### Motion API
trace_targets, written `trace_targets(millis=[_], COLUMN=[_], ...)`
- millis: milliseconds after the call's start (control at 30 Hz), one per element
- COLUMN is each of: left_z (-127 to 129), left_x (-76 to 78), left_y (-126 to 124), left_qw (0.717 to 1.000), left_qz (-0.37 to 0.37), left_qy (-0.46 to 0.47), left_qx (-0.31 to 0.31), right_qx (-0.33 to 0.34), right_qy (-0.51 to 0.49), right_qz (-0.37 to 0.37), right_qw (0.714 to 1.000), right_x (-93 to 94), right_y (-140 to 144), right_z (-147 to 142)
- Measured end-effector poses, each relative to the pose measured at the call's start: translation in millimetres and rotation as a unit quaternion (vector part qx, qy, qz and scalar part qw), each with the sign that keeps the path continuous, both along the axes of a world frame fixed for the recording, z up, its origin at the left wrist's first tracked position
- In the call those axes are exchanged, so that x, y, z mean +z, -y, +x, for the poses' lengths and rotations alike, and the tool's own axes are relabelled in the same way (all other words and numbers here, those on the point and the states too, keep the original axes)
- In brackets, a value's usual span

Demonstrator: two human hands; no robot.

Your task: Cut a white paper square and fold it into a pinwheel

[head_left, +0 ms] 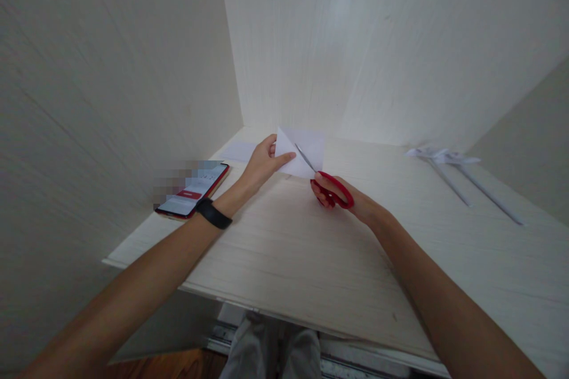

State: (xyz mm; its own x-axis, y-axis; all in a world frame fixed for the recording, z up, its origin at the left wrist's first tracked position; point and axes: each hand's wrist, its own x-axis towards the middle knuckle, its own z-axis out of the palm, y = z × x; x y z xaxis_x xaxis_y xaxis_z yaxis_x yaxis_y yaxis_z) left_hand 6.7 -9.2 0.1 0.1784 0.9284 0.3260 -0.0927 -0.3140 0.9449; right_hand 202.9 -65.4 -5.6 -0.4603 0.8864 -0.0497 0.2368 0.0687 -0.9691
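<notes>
Left hand (263, 164) pinched folded white paper (302, 151) at left edge, held above worktop (311, 249). Right hand (344, 196) gripped red scissors (331, 188), blades on paper. Risk: blades near left fingers (284, 157); loose pinch could let paper twist, cut wander

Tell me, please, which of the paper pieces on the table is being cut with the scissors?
The folded white sheet pinched by the left hand; the red scissors are in it. The paper pinwheels lie untouched at right.

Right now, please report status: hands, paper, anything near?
Left hand holds paper. Right hand holds red scissors, blades on paper. Phone left, paper rolls right.
</notes>
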Motion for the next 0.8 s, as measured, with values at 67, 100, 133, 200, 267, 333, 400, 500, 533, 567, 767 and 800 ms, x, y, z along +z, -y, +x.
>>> trace_targets(millis=[67,100,133,200,267,333,400,500,533,567,767,800], left_z=[0.1,0.1,0.1,0.1,0.1,0.0,-0.1,-0.4,-0.6,-0.7,-1.0,-0.9], left_x=[-0.3,-0.4,-0.5,-0.5,-0.3,-0.1,-0.2,-1.0,-1.3,-1.6,-2.4,-2.2], left_y=[-0.2,-0.3,-0.4,-0.6,-0.7,-0.8,-1.1,-1.8,-2.0,-2.2,-2.5,-2.6], left_qw=[1.000,1.000,1.000,1.000,1.000,1.000,1.000,1.000,1.000,1.000,1.000,1.000], left_qz=[0.000,0.001,0.001,0.003,0.005,0.006,0.007,0.008,0.008,0.008,0.008,0.007], left_qy=[0.001,0.001,0.000,-0.001,-0.002,-0.004,-0.006,-0.009,-0.010,-0.011,-0.006,-0.005], left_qx=[0.001,0.002,0.005,0.011,0.016,0.019,0.021,0.023,0.024,0.024,0.020,0.018], right_qx=[-0.002,-0.003,-0.003,-0.003,-0.002,-0.002,-0.002,-0.002,-0.003,-0.003,-0.002,-0.002], right_qy=[0.002,0.003,0.004,0.006,0.006,0.008,0.010,0.017,0.019,0.021,0.017,0.014], right_qz=[0.001,0.002,0.003,0.005,0.007,0.008,0.009,0.009,0.009,0.008,0.012,0.012], right_qw=[1.000,1.000,1.000,1.000,1.000,1.000,1.000,1.000,1.000,1.000,1.000,1.000], right_x=[-1.0,-1.6,-2.2,-3.2,-3.7,-3.8,-3.5,-2.7,-2.6,-2.6,-6.2,-6.6], right_y=[-0.9,-1.3,-1.7,-2.2,-2.4,-2.4,-2.4,-2.3,-2.3,-2.2,-4.0,-4.2], right_z=[0.1,0.2,0.4,0.7,0.9,0.9,0.9,0.7,0.6,0.6,1.9,2.1])
